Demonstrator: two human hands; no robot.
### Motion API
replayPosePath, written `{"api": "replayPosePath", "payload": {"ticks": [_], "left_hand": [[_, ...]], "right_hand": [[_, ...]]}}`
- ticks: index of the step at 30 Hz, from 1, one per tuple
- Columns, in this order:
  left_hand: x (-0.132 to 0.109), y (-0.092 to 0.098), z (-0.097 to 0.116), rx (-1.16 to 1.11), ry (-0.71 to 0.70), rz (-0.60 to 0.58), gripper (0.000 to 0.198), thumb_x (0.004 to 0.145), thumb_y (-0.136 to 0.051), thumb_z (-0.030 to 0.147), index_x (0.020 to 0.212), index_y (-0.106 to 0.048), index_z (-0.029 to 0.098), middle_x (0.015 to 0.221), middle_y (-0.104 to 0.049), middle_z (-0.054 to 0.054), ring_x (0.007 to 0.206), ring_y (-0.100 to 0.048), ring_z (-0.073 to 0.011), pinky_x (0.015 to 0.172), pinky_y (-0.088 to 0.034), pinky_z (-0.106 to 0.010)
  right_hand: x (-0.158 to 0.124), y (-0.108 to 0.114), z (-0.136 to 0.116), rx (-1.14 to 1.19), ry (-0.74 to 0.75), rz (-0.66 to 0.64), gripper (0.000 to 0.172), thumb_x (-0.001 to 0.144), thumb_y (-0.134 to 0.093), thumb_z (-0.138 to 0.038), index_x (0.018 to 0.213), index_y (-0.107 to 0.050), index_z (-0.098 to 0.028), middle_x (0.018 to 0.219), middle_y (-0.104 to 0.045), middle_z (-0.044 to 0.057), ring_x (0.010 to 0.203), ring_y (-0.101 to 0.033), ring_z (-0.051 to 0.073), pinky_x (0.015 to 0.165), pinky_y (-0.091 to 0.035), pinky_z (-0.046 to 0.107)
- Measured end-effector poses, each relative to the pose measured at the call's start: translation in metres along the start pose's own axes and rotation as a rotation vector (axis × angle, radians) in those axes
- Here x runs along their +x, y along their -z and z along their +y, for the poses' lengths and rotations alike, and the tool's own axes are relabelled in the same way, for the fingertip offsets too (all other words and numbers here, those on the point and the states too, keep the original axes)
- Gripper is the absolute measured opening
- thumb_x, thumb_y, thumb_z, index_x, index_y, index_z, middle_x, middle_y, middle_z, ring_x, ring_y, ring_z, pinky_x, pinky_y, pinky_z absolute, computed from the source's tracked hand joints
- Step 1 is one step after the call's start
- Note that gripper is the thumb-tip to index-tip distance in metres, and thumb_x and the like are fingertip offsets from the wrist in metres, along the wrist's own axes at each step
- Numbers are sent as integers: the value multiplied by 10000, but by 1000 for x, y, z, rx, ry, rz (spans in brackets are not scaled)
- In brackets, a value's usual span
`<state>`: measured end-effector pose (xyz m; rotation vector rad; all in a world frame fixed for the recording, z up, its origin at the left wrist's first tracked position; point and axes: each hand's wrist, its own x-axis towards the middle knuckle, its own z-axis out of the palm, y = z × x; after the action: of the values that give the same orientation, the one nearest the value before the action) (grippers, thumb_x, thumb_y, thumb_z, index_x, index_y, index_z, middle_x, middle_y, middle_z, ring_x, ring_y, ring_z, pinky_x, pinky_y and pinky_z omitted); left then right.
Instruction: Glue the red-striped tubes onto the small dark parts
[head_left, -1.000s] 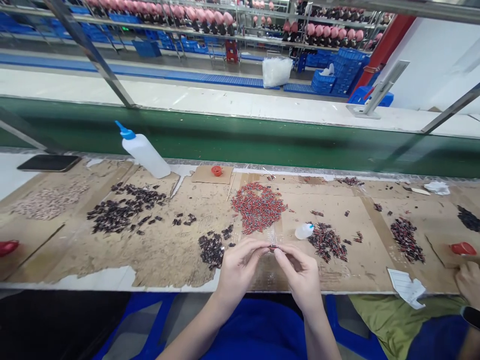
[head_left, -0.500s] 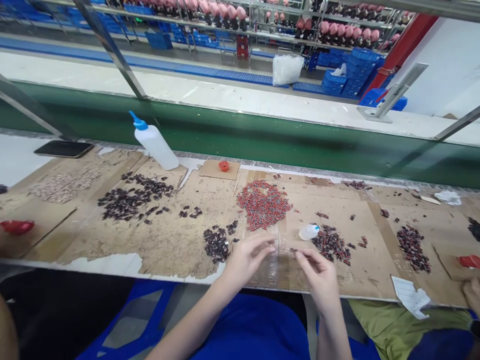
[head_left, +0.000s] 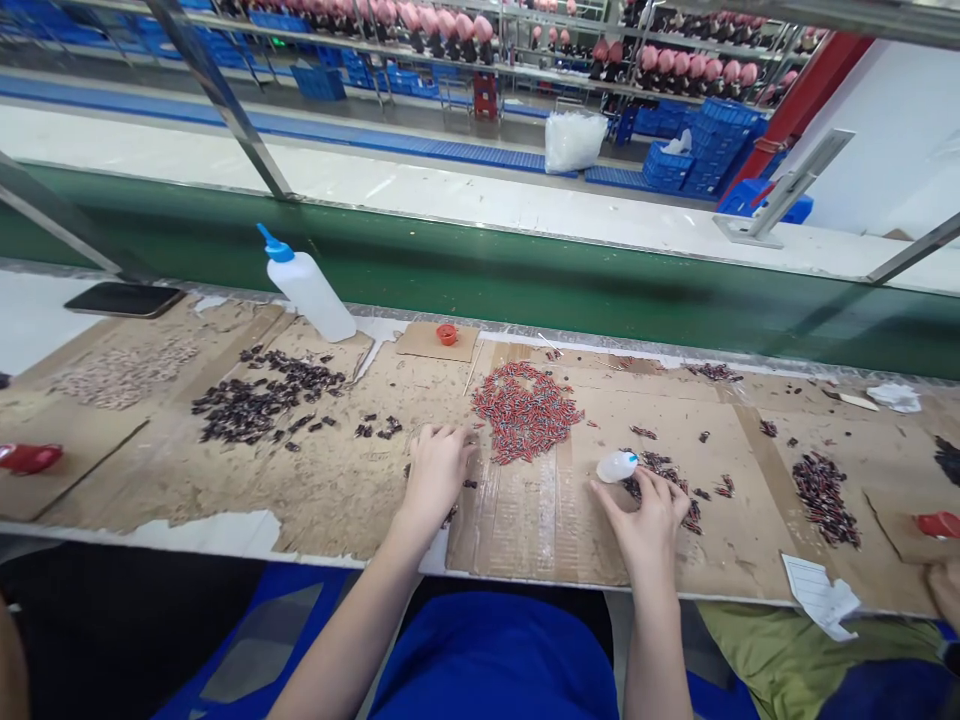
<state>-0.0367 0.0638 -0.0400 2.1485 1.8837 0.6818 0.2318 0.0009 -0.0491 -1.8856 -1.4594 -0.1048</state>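
My left hand (head_left: 436, 468) is lowered over a pile of small dark parts (head_left: 451, 516), covering most of it. Its fingers are curled together, and the fingertips are hidden. On the other side, my right hand (head_left: 646, 512) reaches to a heap of dark-and-red pieces (head_left: 664, 465), thumb and fingers apart with nothing visible between them. A small white bottle with a blue tip (head_left: 616, 466) lies close to its fingertips; whether they touch I cannot tell. Between and beyond the hands spreads a round pile of small red-and-dark pieces (head_left: 527, 410).
A large white squeeze bottle (head_left: 313, 297) leans at the back left, near a black phone (head_left: 124, 298). A red ring-shaped cap (head_left: 446, 334) sits on cardboard. More dark parts (head_left: 262, 398) lie left. At far right are another pile (head_left: 825, 498) and a person's hand (head_left: 943, 585).
My hands have moved apart from in front of me. The left went left onto the dark pile; the right, which had a small dark piece at its fingertips, moved to the heap at right.
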Motion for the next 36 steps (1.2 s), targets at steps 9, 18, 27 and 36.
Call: {"api": "replayPosePath", "payload": {"ticks": [9,18,27,36], "left_hand": [[-7,12,22,-441,-164,-69,189,866,-564,187,904,-737,253,869,-715,-44,866,-603,-221,798,-478,-351],[-41,-26,41,-489,-175,-65,85,760,-734,197,804,-754,267,815,-749,-40,1001,-594,-271,875,-475,-451],[-46,-31,28,-415,-185,-75,204,795,-689,179,978,-728,261,961,-751,-59,1049,-614,-269,878,-473,-451],[-43,-29,33,-442,-148,-97,108,799,-660,186,866,-729,235,879,-749,-55,1021,-650,-251,877,-475,-412]], "right_hand": [[7,0,-18,352,-239,-101,426,732,-670,-532,969,-626,-181,1004,-686,133,1000,-590,284,870,-468,454],[-1,8,-18,892,-445,-180,326,705,-711,-455,849,-642,-170,673,-626,2,586,-549,142,551,-459,273],[-6,3,-15,1052,-568,-212,334,714,-651,-498,773,-651,-169,573,-593,8,448,-469,119,410,-363,244],[-8,3,-25,854,-463,-257,322,700,-674,-477,671,-658,-157,538,-565,-4,482,-465,123,467,-390,248]]}}
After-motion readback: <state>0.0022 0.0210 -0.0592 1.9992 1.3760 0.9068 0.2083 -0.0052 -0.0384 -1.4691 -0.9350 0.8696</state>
